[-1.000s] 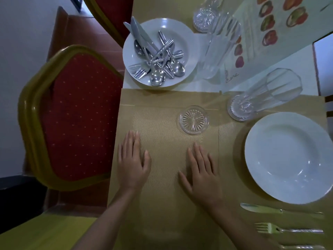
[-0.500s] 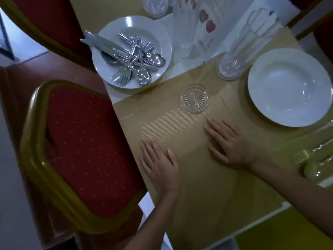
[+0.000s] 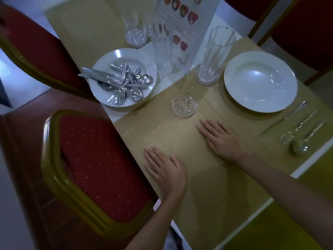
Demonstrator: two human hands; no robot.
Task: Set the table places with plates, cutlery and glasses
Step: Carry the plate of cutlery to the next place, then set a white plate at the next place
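Hands flat, fingers straight: left hand (image 3: pixel 164 170) and right hand (image 3: pixel 222 139) press the ribbed gold placemat (image 3: pixel 173 134) below the clear glass coaster (image 3: pixel 184 105); smooth outward evenly, avoiding the coaster

Head camera – looks steeply down, close over the table (image 3: pixel 162 83) corner.

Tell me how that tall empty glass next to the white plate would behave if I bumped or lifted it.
The tall glass looks narrow and high over a small base, so a sideways bump would probably tip it. It appears to be clear, smooth-walled glass: likely slippery, and breakable against the plate.
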